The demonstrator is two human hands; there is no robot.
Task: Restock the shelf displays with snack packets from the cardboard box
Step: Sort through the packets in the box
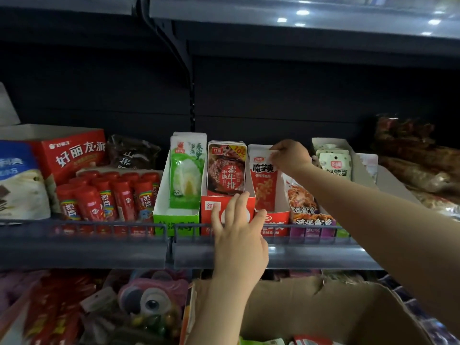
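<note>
Several open display boxes stand in a row on the shelf. My right hand (290, 155) pinches the top edge of a red snack packet (265, 181) that stands upright in the red-and-white display box (277, 217). My left hand (239, 230) rests with spread fingers on the front of the neighbouring red display box (207, 215), which holds dark red meat-print packets (225, 168). The brown cardboard box (323, 310) sits open at the bottom, below the shelf; a few packets show at its lower edge.
A green display box (174, 220) with green packets stands to the left, a purple one (311, 225) and a box of pale green packets (334, 163) to the right. Red tubes (109, 197) and a red carton (72, 153) fill the left. A shelf rail (99, 225) runs along the front.
</note>
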